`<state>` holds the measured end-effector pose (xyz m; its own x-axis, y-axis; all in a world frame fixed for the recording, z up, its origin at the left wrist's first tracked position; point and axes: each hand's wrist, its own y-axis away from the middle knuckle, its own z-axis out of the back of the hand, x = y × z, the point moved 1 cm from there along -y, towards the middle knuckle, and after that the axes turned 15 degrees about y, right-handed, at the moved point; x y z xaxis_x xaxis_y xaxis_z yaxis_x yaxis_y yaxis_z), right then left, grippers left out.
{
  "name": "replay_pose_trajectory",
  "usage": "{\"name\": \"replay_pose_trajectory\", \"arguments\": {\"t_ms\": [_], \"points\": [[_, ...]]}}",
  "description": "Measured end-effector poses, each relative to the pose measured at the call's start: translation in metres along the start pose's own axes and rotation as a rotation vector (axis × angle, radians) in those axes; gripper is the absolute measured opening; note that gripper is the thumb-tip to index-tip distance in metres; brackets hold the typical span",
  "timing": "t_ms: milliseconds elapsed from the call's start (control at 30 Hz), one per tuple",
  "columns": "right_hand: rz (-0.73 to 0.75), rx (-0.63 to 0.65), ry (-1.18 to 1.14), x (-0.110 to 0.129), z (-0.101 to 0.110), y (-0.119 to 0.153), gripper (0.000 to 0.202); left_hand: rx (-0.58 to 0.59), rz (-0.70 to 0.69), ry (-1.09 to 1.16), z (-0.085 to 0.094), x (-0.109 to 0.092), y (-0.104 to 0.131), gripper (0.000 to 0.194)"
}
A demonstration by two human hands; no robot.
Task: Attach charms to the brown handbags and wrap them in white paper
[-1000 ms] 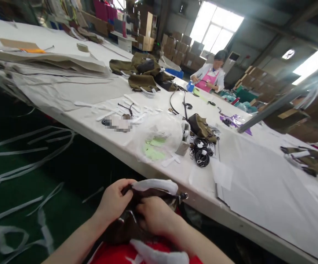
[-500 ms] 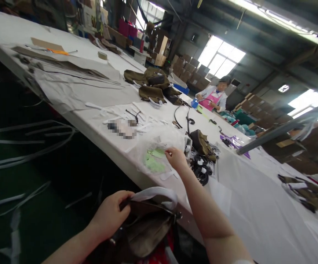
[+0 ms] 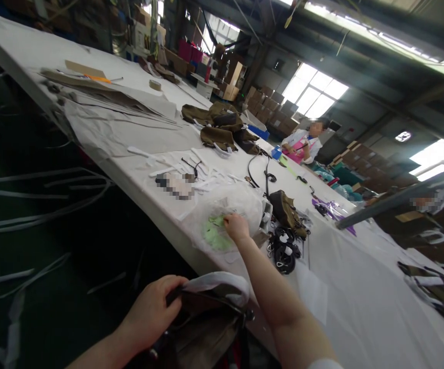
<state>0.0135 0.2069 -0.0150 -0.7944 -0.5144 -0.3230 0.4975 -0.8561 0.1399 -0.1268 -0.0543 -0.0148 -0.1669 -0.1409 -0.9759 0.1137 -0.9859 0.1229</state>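
Observation:
My left hand [image 3: 158, 307] is closed on the top edge of a brown bag [image 3: 206, 333] at the front edge of the table. A white-wrapped handle [image 3: 222, 282] arches over the bag's opening. My right hand [image 3: 237, 228] reaches across the table with its fingers pinched together. It is over light green pieces [image 3: 216, 233] lying in a clear plastic bag [image 3: 202, 210]. Whatever the right fingertips hold, if anything, is hidden. Beside that hand lie a small olive pouch [image 3: 283, 207] and coiled black straps [image 3: 284, 256].
Several olive bags [image 3: 217, 138] lie farther along the white table [image 3: 360, 287]. Paper sheets [image 3: 122, 113] and a tape roll [image 3: 154, 85] are at the far left. A grey pole [image 3: 390, 197] crosses the right side. A co-worker [image 3: 302, 146] is across the table.
My right hand has moved a little left and down onto the green pieces in the plastic bag. My left hand keeps its hold on the brown bag. The view has shifted slightly.

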Motion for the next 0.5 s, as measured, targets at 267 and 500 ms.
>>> {"name": "replay_pose_trajectory", "arguments": {"t_ms": [267, 500], "points": [[0.042, 0.004, 0.035, 0.01, -0.006, -0.006, 0.036, 0.011, -0.011, -0.024, -0.001, 0.003, -0.002, 0.035], [0.036, 0.0, 0.028, 0.015, -0.008, -0.004, 0.037, 0.017, -0.005, -0.034, -0.002, 0.004, -0.003, 0.034]]}}
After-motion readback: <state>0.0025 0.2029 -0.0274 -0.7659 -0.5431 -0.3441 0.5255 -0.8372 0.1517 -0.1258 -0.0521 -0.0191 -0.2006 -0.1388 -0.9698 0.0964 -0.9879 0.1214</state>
